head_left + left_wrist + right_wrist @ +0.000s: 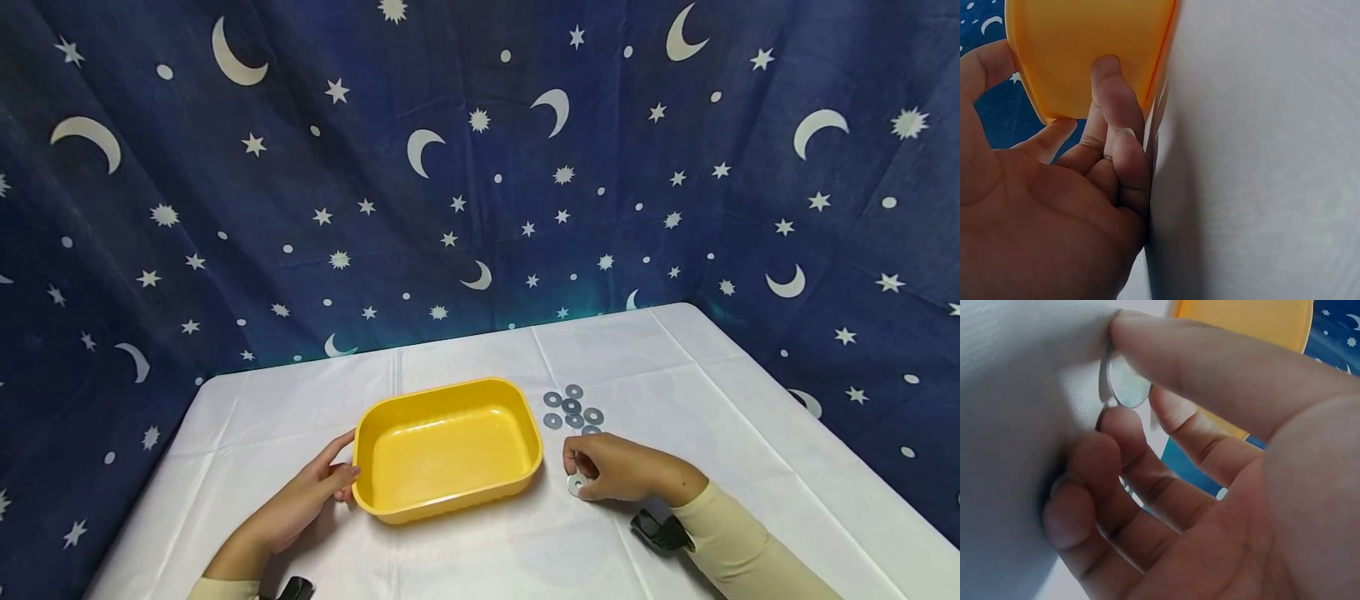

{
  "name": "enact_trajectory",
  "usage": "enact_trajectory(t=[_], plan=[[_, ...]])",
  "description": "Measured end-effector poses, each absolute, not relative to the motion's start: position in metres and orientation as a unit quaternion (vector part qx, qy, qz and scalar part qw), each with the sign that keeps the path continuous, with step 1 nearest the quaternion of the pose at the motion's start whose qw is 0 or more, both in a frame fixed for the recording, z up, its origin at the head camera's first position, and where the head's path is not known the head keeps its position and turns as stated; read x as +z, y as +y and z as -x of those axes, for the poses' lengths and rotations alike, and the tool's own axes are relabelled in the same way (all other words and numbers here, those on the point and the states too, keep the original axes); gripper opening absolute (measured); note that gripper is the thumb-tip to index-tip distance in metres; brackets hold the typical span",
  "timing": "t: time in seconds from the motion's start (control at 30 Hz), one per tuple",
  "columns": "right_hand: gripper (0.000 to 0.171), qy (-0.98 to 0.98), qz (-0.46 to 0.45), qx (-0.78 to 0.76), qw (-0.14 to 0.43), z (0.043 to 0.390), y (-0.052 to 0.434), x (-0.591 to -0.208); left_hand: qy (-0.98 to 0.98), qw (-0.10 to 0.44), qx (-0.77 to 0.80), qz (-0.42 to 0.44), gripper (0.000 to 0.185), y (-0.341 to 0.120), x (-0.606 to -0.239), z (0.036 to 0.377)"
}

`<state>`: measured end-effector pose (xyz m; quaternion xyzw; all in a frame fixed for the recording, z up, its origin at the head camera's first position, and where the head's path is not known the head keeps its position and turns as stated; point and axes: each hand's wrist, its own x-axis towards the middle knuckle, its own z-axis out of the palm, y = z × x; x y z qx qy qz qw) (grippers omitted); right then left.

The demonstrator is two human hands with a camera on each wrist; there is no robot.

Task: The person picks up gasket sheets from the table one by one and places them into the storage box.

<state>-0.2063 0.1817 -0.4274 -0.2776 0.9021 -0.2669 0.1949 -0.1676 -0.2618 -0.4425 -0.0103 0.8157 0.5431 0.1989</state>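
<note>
Pinching one washer [576,488] with our right hand [621,468], we hold it near other washers [572,407]. Our left hand [306,493], fingers relaxed, touches the yellow tray [450,467]

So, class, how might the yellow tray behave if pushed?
The yellow tray keeps a crisp moulded shape, suggesting it's stiff. Its seemingly thin, plastic-like walls suggest lightness. Being broad and low, it would probably slide rather than tip.

Left hand [307,497] — gripping; right hand [617,470] — pinching
</note>
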Motion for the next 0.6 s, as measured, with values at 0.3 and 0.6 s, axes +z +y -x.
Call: enact_trajectory(t=[0.3, 0.6], plan=[[0.029, 0.902, 0.28, -0.265, 0.193, 0.2053, 0.1814, -0.4226, 0.813, 0.196, 0.548, -0.013, 0.069, -0.2623, -0.4397, 0.1683], [0.021, 0.888, 0.309, -0.277, 0.197, 0.2067, 0.1837, -0.4234, 0.812, 0.2, 0.549, -0.021, 0.069, -0.2646, -0.4417, 0.1667]])
